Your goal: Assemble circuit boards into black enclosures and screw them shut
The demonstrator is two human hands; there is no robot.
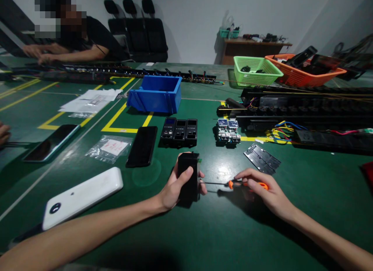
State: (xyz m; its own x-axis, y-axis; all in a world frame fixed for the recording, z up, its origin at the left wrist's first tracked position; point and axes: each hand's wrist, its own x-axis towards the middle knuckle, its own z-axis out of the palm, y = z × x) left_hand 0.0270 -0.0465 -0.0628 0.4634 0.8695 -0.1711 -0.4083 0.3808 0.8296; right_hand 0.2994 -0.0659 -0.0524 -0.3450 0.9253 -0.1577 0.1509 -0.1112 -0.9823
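My left hand (171, 187) is wrapped round a black rectangular module (188, 177), its thumb lying across the face. In my right hand (266, 189) is a screwdriver (231, 183) with an orange and black handle, held level. The shaft points left, and its tip is at the module's right side, by my left fingertips; whether it touches the module I cannot tell. Behind the module stand black modules (179, 133) side by side. Two small circuit boards with displays (228, 131) sit to their right, and thin black plates (262, 158) lie nearer my right hand.
A blue bin (157, 94), a black phone (142, 146), a plastic bag (110, 147) and a white device (83, 197) are on the green table. Long black assemblies (309, 107) with wires lie right, before green (256, 70) and orange baskets (305, 70). A person (87, 41) sits at back left.
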